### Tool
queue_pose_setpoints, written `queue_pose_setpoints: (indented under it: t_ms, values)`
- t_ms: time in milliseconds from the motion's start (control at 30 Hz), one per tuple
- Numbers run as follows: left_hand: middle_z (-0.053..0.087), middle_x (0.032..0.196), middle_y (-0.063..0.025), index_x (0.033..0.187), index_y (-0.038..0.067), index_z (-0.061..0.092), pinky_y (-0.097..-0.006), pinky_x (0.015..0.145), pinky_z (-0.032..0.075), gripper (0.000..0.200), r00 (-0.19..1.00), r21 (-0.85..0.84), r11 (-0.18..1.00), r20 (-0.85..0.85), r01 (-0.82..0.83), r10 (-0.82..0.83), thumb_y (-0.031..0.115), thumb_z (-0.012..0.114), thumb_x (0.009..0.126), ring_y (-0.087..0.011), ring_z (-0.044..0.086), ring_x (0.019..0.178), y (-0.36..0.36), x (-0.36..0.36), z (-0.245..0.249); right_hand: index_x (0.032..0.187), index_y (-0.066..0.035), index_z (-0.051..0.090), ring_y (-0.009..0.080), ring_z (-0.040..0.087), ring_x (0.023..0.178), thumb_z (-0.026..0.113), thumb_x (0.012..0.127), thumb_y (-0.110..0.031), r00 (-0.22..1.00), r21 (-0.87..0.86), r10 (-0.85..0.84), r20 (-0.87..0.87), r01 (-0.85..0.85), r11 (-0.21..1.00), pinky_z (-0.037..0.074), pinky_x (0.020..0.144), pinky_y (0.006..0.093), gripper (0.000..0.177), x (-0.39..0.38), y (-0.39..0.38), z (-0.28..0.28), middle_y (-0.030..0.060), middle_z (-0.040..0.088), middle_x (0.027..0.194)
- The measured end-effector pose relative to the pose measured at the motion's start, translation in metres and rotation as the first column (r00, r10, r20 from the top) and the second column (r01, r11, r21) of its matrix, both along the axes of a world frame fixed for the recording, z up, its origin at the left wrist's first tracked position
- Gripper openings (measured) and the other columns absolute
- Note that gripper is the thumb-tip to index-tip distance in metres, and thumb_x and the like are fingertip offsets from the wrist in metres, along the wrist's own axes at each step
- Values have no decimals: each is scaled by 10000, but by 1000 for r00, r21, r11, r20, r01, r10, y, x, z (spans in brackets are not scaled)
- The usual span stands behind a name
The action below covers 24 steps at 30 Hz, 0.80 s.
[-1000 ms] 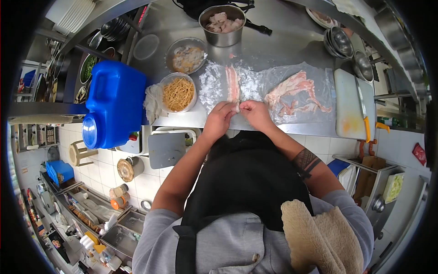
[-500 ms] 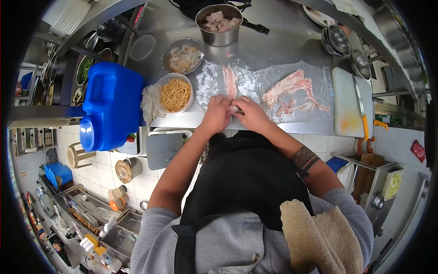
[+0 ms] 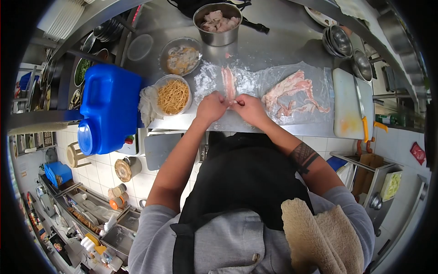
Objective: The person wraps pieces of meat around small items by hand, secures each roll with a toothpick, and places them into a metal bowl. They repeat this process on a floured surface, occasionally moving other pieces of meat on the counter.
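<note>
A long strip of bacon (image 3: 228, 80) lies lengthwise away from me on the white-powdered steel counter. At its near end my left hand (image 3: 212, 108) is closed, fingertips pinching the strip's end from the left. From the right, my right hand (image 3: 250, 109) pinches the same end between thumb and fingers. A small bit between my fingertips is too hidden to make out. Right of my hands, a loose pile of bacon strips (image 3: 289, 89) rests on a clear plastic sheet (image 3: 321, 82).
To the left stand a tub of wooden skewers (image 3: 173, 97), a bowl of wet pieces (image 3: 183, 59) and a blue jug (image 3: 112, 107). A steel pot (image 3: 219, 37) of meat chunks is behind. At right lie a cutting board (image 3: 345, 105), a knife (image 3: 360, 100) and metal bowls (image 3: 337, 41).
My hands have drawn slightly apart at the strip's near end, the left one shifting left and the right one right. More of that end now shows between them.
</note>
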State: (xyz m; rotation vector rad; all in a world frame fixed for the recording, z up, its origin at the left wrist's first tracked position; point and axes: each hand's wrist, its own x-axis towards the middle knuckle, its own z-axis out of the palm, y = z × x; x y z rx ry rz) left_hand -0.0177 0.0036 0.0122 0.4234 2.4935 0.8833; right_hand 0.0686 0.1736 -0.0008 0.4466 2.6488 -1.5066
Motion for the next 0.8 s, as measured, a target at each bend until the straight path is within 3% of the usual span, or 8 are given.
queue_pose_setpoints:
  t_ms: [67, 133, 233, 367, 467, 533, 633, 800]
  values:
    - [762, 1011, -195, 1112, 7, 705, -449, 873, 583, 351, 999, -89, 996, 37, -3, 6, 256, 832, 899, -400, 734, 962, -3, 8, 7, 1018, -19, 777, 364, 762, 895, 810, 907, -318, 1000, -1, -10, 22, 10, 1000, 592, 808, 426, 321, -3, 2, -2, 209, 773, 954]
    - [718, 1175, -184, 1225, 9, 678, -466, 957, 559, 362, 924, 275, 928, -354, 250, -144, 155, 789, 913, -401, 674, 1149, -13, 18, 2, 1008, -11, 778, 364, 764, 892, 800, 899, -322, 999, 13, 23, 32, -24, 1000, 591, 806, 430, 330, -8, 6, -7, 216, 773, 957]
    - [656, 1263, -166, 1240, 30, 673, -460, 989, 547, 345, 810, 214, 862, -499, 459, -308, 49, 738, 902, -390, 628, 1203, -21, 22, 3, 1014, -7, 778, 366, 763, 897, 792, 893, -311, 990, -54, 78, 122, -72, 996, 591, 815, 435, 327, -15, 15, -8, 214, 774, 953]
    - [671, 1211, -176, 1256, 46, 663, -476, 981, 545, 391, 819, 227, 861, -486, 456, -305, 50, 767, 880, -395, 646, 1163, -18, 14, -15, 1029, -18, 786, 364, 760, 924, 789, 884, -312, 967, -99, 109, 232, -88, 991, 588, 836, 434, 328, -25, 18, -11, 218, 778, 974]
    - [676, 1181, -173, 1249, 56, 689, -477, 951, 557, 366, 878, 228, 890, -379, 395, -293, 41, 758, 890, -398, 665, 1120, -12, 10, -12, 1077, -38, 771, 355, 750, 942, 790, 893, -265, 989, 44, 53, 140, -60, 997, 583, 847, 435, 293, -21, 16, -10, 202, 769, 1028]
    - [678, 1151, -188, 1193, 56, 739, -466, 918, 559, 289, 942, 263, 929, -278, 260, -185, 41, 750, 904, -397, 685, 1067, -7, 6, -14, 1123, -60, 741, 366, 736, 962, 781, 912, -196, 976, -44, 59, -212, -69, 997, 580, 843, 443, 254, -12, 12, -3, 179, 737, 1054]
    - [719, 1068, -208, 1112, 36, 782, -455, 876, 564, 205, 953, 209, 960, -275, 188, -127, 128, 763, 929, -397, 714, 986, -1, -5, -15, 1126, -63, 714, 378, 723, 946, 763, 931, -141, 955, 57, 175, -241, -166, 984, 577, 826, 457, 215, -6, 12, 5, 160, 700, 1028]
    - [758, 948, -230, 1009, 16, 795, -473, 806, 576, 294, 992, 148, 983, -79, 107, -96, 298, 788, 929, -406, 740, 883, 11, -26, -11, 1098, -64, 717, 404, 710, 926, 746, 942, -149, 963, 52, 113, -246, -104, 993, 570, 816, 474, 179, -21, 18, -3, 174, 701, 1008]
